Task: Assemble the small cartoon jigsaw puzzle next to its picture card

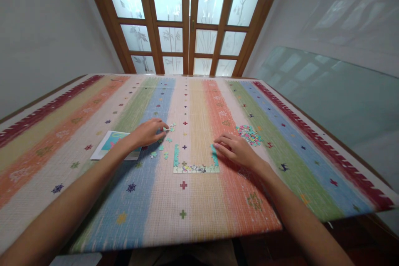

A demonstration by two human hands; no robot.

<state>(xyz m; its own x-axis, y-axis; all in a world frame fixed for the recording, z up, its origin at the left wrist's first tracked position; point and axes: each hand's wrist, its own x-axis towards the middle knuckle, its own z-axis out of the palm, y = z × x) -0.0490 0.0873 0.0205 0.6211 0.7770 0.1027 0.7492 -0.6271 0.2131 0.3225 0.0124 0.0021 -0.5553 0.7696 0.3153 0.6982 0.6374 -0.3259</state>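
A partly joined jigsaw puzzle border (193, 169) lies on the cloth in a U shape, with a bottom row and two short teal sides. At the upper end of its right side, my right hand (236, 149) has its fingers drawn together on an edge piece. My left hand (149, 133) is over the blue stripe, thumb and forefinger closed around a small puzzle piece (165, 130). Several loose teal pieces (161, 148) are scattered between that hand and the border's left side. Under my left forearm lies a picture card (104, 148), partly covered.
A heap of mixed colourful puzzle pieces (249, 135) sits to the right, beyond my right hand. The striped tablecloth (199, 199) covers the table. Wooden doors with glass panes (173, 39) stand behind it, and a pale glass panel (327, 91) is along the right wall.
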